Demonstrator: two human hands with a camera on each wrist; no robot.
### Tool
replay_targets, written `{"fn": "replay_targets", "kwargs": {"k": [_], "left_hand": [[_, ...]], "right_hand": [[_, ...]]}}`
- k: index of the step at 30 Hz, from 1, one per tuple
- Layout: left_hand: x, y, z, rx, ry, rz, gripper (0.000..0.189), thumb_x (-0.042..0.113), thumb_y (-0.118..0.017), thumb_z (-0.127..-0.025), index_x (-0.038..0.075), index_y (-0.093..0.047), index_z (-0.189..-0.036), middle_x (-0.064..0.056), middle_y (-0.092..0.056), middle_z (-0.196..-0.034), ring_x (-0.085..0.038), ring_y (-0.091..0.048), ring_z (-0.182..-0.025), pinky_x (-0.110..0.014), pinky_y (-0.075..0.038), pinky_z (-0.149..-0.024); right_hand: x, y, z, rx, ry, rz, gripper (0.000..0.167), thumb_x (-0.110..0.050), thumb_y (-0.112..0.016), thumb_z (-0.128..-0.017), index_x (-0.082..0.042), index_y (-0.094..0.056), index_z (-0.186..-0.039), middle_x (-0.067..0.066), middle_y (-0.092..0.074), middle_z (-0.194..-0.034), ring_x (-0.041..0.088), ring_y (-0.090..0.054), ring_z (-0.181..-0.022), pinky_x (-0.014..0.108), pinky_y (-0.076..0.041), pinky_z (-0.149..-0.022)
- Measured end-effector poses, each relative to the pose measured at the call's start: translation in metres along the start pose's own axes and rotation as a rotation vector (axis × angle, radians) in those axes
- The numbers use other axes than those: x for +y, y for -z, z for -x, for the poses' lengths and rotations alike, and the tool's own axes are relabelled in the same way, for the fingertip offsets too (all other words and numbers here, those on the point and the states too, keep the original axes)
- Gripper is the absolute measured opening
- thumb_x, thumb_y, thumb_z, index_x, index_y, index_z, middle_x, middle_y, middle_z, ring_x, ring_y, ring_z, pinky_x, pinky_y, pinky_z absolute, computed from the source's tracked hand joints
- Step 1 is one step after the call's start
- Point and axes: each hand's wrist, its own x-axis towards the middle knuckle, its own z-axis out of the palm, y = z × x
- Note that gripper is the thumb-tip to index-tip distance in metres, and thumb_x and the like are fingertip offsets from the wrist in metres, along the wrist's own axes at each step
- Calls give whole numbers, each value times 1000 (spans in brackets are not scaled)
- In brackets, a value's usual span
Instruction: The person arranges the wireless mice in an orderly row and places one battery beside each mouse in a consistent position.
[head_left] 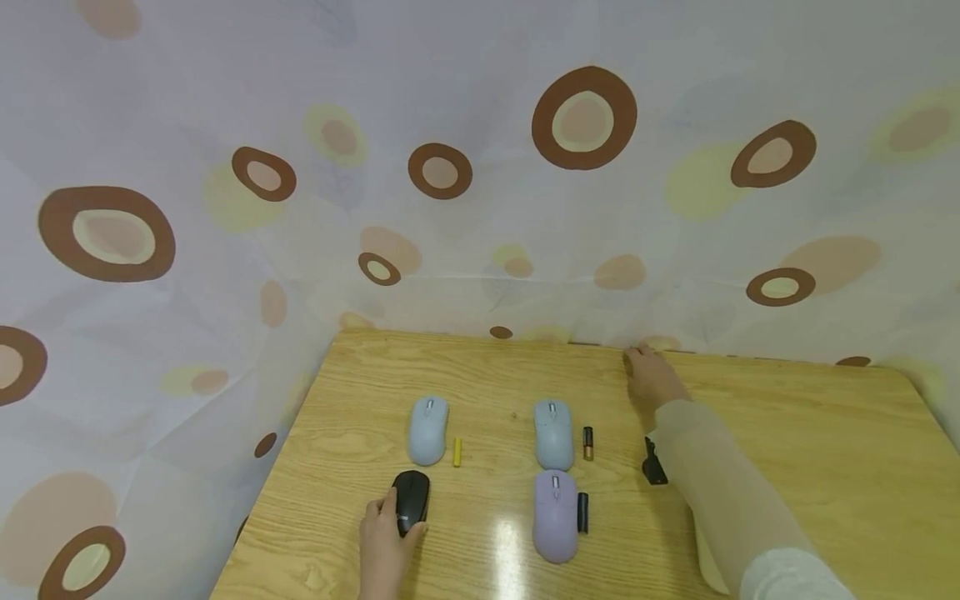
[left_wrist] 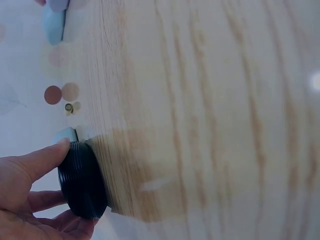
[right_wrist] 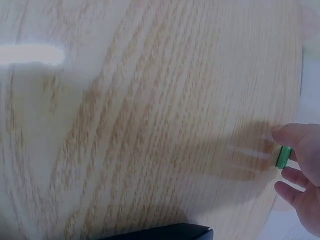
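Observation:
My left hand (head_left: pixel 384 546) grips a black computer mouse (head_left: pixel 412 498) by its sides at the table's front left. In the left wrist view, the thumb and fingers of the left hand (left_wrist: pixel 37 195) lie round the black mouse (left_wrist: pixel 84 182). At the table's back edge my right hand (head_left: pixel 654 379) reaches out. The right wrist view shows the right hand (right_wrist: pixel 302 170) pinching a small green battery (right_wrist: pixel 283 157), partly covered by the fingers. In the head view that battery is hidden.
Two light blue mice (head_left: pixel 428 431) (head_left: pixel 554 435) and a purple mouse (head_left: pixel 556 518) lie on the wooden table (head_left: pixel 480 367). Beside them are a yellow battery (head_left: pixel 457 452), a black-and-copper battery (head_left: pixel 588 443) and a dark battery (head_left: pixel 582 512). A black object (head_left: pixel 654 463) sits by the right forearm.

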Motion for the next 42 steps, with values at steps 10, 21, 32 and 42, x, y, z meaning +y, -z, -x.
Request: {"fn": "replay_targets", "kwargs": {"k": [10,21,32,42], "left_hand": [[-1,-1,0,7,-1,1,65,12,-79,-69,-13,-49,-121,-29,-49,-105,-45,-50,-96,-52,-45,-79],[-1,1,0,-7,-10,-12,66,14,-79,-69,-14,-49,-121,-29,-49,-104,-44,-51,-96,-51,-45,-80],[-4,1,-1,-4,-19,-18,66,14,-79,-69,-14,-49,-120,-29,-50,-101,-43,-52,-92,-50,-45,-78],[-3,1,0,-13,-12,-16,66,15,-79,-69,-14,-49,-120,-29,-49,-100,-43,-52,-91,-50,-45,-76]], "right_hand": [[-12,-4,15,41,36,-54,16,-1,-43,-94,1,-54,-106,16,-57,-97,31,-56,-89,46,-46,-77],[-9,-2,23,-7,47,-139,16,-1,-41,-95,7,-49,-106,20,-54,-98,34,-54,-92,46,-45,-80],[-7,7,19,30,47,-219,13,-1,-42,-94,10,-45,-99,21,-51,-91,28,-50,-80,40,-43,-68],[-43,19,34,91,-6,-382,23,-2,-52,-88,13,-42,-103,25,-53,-93,31,-55,-81,37,-47,-66]]}}
